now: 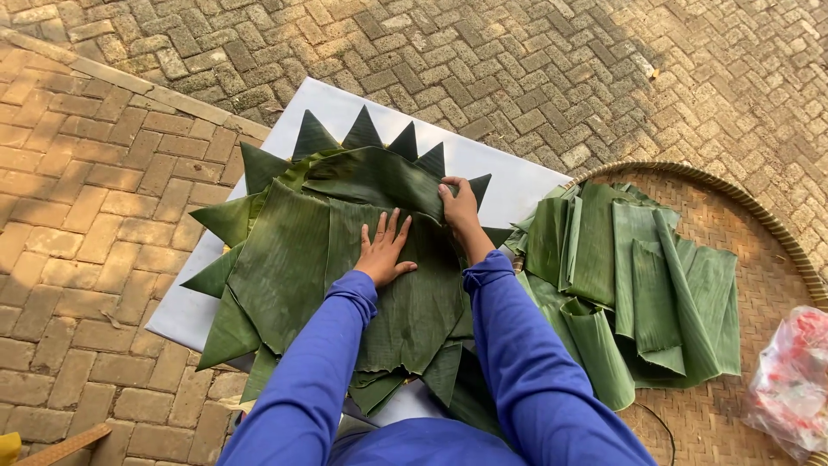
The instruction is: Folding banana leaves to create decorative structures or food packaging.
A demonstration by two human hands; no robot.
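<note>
Both arms reach forward from the bottom of the view, each covered to the wrist in a blue sleeve. The left hand [385, 250] lies flat, palm down, fingers spread and pointing away from the body, thumb out to the right. The right hand [458, 205] sits a little farther forward, wrist bent, its fingers curled down in a loose pinching grip at the fingertips.
</note>
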